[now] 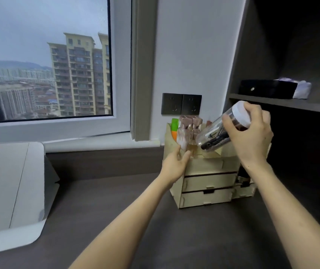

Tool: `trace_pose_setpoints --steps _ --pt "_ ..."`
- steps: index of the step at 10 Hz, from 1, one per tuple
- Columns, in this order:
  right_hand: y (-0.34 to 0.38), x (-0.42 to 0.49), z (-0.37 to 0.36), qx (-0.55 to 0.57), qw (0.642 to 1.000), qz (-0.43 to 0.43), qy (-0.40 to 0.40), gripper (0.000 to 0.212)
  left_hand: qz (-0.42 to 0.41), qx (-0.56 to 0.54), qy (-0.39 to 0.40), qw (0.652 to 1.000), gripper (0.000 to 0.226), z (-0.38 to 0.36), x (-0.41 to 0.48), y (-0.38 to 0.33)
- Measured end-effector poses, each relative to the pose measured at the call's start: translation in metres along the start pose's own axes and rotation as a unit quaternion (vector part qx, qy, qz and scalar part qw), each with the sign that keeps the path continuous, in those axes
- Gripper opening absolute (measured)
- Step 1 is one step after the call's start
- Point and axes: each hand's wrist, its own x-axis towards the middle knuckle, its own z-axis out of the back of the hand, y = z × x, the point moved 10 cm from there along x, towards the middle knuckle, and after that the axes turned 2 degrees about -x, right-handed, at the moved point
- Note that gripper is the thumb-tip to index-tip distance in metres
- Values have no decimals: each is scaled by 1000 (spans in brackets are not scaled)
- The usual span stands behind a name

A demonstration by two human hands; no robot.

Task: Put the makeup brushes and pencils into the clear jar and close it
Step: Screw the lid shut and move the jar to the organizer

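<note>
Two bare arms reach forward over the dark bench (116,200) toward a pale wooden organiser (209,183), which I take as the landmark here. Its two shallow drawers face the viewer and look pushed in; what they hold cannot be seen.

At the organiser's near-left corner the left hand (174,164) is open, fingers loosely spread, just touching or about to touch a small glass bottle (184,136) standing in the top compartment; contact is too blurred to call. Further back in that left compartment stand more rose-capped bottles and an orange-and-green tube (174,129).

Above the organiser's right half the right hand (250,136) is wrapped round the clear jar (223,131), holding it tilted, base down toward the organiser and white lid (240,111) up and away. The lid appears seated on the mouth, with the fingers over its edge. Inside, dark slim items lie along the jar's length, most likely the brushes and pencils, though blur hides which is which.

Judged from this, filling and closing look done or all but done, and the step in hand is setting the jar down. The next move calls for turning the jar upright and lowering it into a free slot at the organiser's top right, with the left hand steadying or shifting the bottles so nothing is knocked.

Behind the organiser sit dark wall sockets (181,104); above and right, a shelf (283,101) carries a black box (266,89).
</note>
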Motion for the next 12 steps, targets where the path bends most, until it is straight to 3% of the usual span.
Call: trace_pose_setpoints --steps 2,3,4,6,7,8,10,11,12 --pt "-18 7 -35 -42 997 40 50 49 -5 44 -116 992 50 8 21 4" --pt "-26 5 -50 -49 995 49 77 50 25 5 -123 992 51 9 27 14" --pt "-34 15 -65 -65 988 39 132 50 48 -30 -121 991 53 8 29 23" --pt "-34 22 -116 -102 942 27 319 46 51 -47 -110 991 53 7 34 28" --pt "-39 19 -122 -103 943 23 316 32 47 -49 -110 992 54 8 35 29" --pt "-42 18 -125 -120 949 17 290 32 46 -50 -115 991 52 9 36 29" --pt "-45 8 -128 -231 925 28 302 62 48 -45 -107 992 53 8 31 21" --pt "-23 1 -103 -299 925 62 225 61 56 -43 -76 995 54 5 28 18" --pt "25 -16 -69 -168 972 120 115 33 46 -15 -56 997 47 19 17 3"
